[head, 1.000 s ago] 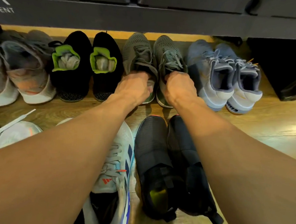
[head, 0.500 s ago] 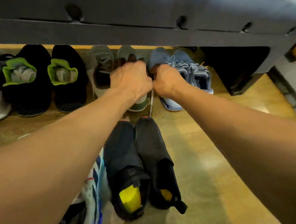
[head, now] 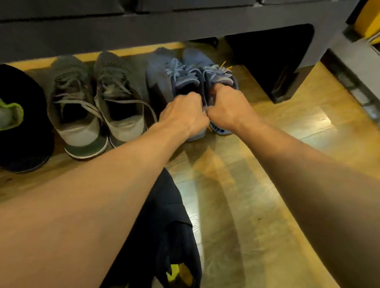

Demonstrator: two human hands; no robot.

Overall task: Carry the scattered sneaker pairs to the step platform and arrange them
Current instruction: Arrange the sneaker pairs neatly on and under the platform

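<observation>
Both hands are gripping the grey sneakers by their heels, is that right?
No. The head view shows the left hand and right hand gripping the blue sneakers by their heels; the grey sneakers sit beside them, in neither hand.

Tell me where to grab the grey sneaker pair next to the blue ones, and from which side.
On the grey sneakers, hook fingers into the open collars at the heels, coming from the near side. The heels face you with openings up, and the toes point toward the dark platform. The left hand and right hand grip the blue sneakers.
</observation>
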